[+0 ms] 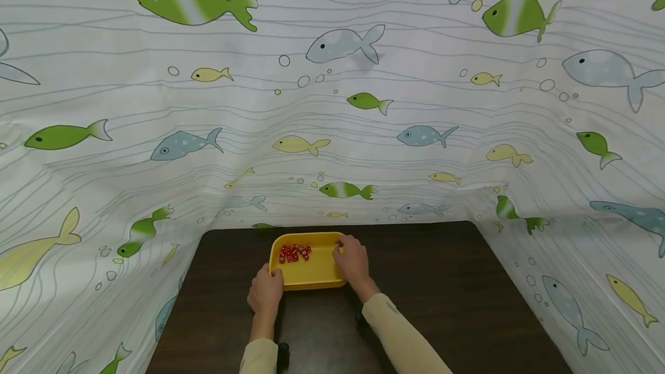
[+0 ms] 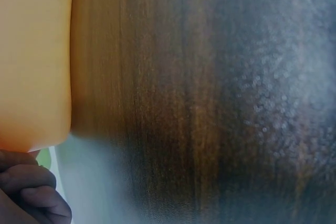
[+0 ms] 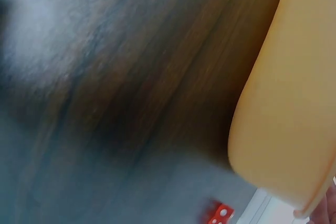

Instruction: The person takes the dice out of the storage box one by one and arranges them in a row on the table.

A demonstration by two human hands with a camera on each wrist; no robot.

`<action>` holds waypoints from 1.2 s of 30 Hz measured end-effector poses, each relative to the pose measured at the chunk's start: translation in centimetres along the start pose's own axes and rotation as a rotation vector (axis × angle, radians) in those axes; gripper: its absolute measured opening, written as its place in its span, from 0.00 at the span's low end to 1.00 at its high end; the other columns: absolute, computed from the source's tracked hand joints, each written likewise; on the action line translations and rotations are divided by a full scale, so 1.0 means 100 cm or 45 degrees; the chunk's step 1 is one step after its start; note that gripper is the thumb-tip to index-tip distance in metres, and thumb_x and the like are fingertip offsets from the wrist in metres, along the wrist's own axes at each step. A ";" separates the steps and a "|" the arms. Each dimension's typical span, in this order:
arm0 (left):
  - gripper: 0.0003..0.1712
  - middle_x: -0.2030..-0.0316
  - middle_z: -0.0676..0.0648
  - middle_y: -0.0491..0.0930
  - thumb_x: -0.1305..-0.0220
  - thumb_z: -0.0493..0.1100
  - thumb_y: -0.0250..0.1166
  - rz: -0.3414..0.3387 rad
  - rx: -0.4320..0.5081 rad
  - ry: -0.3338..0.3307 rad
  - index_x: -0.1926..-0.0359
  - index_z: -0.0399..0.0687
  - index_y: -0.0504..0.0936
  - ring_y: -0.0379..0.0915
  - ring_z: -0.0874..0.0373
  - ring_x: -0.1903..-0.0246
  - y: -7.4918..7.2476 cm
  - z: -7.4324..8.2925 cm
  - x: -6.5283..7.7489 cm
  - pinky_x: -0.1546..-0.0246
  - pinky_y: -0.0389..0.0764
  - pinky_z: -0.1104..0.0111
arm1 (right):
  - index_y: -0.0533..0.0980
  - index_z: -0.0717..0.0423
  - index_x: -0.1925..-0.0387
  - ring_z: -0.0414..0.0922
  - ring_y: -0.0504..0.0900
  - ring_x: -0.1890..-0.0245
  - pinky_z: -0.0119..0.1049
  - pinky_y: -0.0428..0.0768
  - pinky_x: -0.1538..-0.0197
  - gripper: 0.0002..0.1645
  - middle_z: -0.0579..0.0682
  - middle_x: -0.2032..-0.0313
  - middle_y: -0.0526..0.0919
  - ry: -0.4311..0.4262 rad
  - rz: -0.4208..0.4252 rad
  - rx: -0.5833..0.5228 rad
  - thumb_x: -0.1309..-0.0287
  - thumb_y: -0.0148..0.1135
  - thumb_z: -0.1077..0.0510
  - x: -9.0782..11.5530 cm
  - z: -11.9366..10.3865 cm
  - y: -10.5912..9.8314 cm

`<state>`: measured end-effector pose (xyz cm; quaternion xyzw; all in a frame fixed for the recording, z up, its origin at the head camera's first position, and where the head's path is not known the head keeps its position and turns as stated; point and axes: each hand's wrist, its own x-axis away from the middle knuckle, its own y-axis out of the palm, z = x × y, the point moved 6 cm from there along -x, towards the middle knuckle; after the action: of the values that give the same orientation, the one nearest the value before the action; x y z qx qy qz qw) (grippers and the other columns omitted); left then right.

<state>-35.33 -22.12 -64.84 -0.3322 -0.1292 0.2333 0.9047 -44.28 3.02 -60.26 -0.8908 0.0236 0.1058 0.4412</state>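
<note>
A shallow yellow plastic tray (image 1: 317, 273) lies near the far edge of the dark table. Several red dice (image 1: 294, 253) with white pips are bunched inside it, toward the left. My left hand (image 1: 266, 291) grips the tray's near left corner, thumb over the rim; curled fingers (image 2: 39, 187) show beneath the tray in the left wrist view. At the right side, my right hand (image 1: 354, 261) holds the rim with its fingers bent over it. One red die (image 3: 220, 214) shows outside the tray in the right wrist view, apparently on the table.
The dark wood-grain table (image 1: 441, 299) extends on both sides of the tray and toward me. A white fish-print cloth (image 1: 291, 108) rises behind the table and hangs along its left and right sides.
</note>
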 end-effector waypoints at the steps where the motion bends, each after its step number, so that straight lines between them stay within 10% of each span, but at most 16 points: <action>1: 0.22 0.70 0.42 0.81 0.22 0.49 0.52 -0.001 0.001 -0.004 0.40 0.42 0.82 0.72 0.50 0.77 0.000 0.000 0.000 0.75 0.66 0.59 | 0.87 0.53 0.49 0.50 0.83 0.53 0.55 0.78 0.39 0.12 0.50 0.53 0.87 -0.005 -0.019 -0.002 0.30 0.68 0.56 0.000 -0.002 0.003; 19: 0.25 0.65 0.40 0.84 0.23 0.49 0.52 0.018 -0.038 -0.055 0.36 0.42 0.81 0.74 0.49 0.74 0.000 0.002 -0.001 0.72 0.69 0.58 | 0.87 0.56 0.50 0.49 0.87 0.54 0.50 0.86 0.47 0.12 0.50 0.54 0.90 -0.140 -0.202 -0.003 0.32 0.70 0.57 0.008 -0.034 0.031; 36: 0.25 0.60 0.38 0.86 0.23 0.50 0.52 0.020 -0.034 -0.056 0.36 0.42 0.82 0.75 0.48 0.73 0.001 0.001 -0.002 0.70 0.73 0.54 | 0.89 0.43 0.44 0.48 0.85 0.43 0.52 0.81 0.35 0.15 0.44 0.45 0.90 -0.289 -0.403 0.285 0.29 0.67 0.52 0.000 -0.046 0.057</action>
<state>-35.58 -22.06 -64.86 -0.3399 -0.1495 0.2457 0.8954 -44.25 -4.07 -61.97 -0.8113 -0.1548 0.1314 0.5483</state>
